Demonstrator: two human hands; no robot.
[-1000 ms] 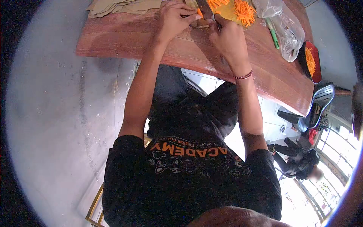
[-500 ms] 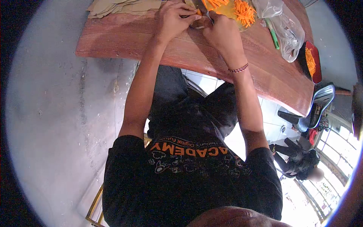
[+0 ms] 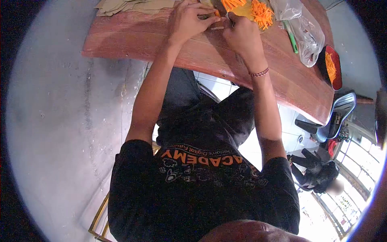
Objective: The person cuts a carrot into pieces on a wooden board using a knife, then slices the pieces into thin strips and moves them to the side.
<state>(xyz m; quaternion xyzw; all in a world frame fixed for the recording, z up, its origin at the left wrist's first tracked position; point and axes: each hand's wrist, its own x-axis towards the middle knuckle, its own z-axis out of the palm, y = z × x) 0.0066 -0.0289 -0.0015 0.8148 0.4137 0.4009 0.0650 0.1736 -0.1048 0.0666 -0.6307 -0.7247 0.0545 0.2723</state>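
At the top of the view, my left hand (image 3: pixel 192 21) is closed on a small carrot piece (image 3: pixel 217 13), its fingers bent over the work surface. Opposite it, my right hand (image 3: pixel 244 34) is wrapped round what looks like a knife (image 3: pixel 230 19); only a narrow greyish part shows and the grip hides the handle. The fingertips of both hands are close together. Just beyond them lie carrot strips (image 3: pixel 234 4) and a second heap of carrot strips (image 3: pixel 262 15) on a yellowish board, partly cut off by the frame's top edge.
Brown cardboard pieces (image 3: pixel 131 5) lie on the wooden table (image 3: pixel 125 36) at the left. To the right are a green-handled tool (image 3: pixel 292 38), a clear plastic bag (image 3: pixel 309 38) and a red-and-black tray (image 3: pixel 337 68) with carrot strips. A chair (image 3: pixel 342 109) and another person (image 3: pixel 314 169) are farther right.
Both hands have shifted slightly to the right in the view, the right one a little downward too. Their grips look the same.
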